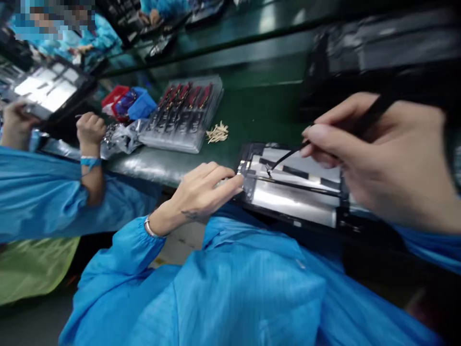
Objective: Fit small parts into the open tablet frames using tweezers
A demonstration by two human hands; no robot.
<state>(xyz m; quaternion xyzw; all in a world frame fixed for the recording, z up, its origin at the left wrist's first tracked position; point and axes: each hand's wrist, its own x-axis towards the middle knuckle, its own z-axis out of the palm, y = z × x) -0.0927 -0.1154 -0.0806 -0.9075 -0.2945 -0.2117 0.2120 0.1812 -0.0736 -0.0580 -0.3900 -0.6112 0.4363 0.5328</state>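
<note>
An opened tablet point(295, 204) with silver battery panels and black strips lies at the bench's near edge. My left hand point(205, 190) grips its left end; the fingers bend over the edge by the small circuit parts, and the thumb is mostly hidden. In my right hand point(382, 154) are black tweezers point(288, 155), pinched between thumb and fingers. Their curved tip is at a small metallic piece point(268, 171) above the middle of the tablet. Whether the tip grips that piece is too fine to tell.
Beyond my left hand sits a clear plastic tray point(176, 127) of small red-and-black parts, with a pile of pale slivers point(217, 133) beside it. Red point(114, 100) and blue point(142, 105) bins stand farther left. A co-worker's hand point(90, 129) works there. Dark wrapped items point(382, 48) occupy the upper right.
</note>
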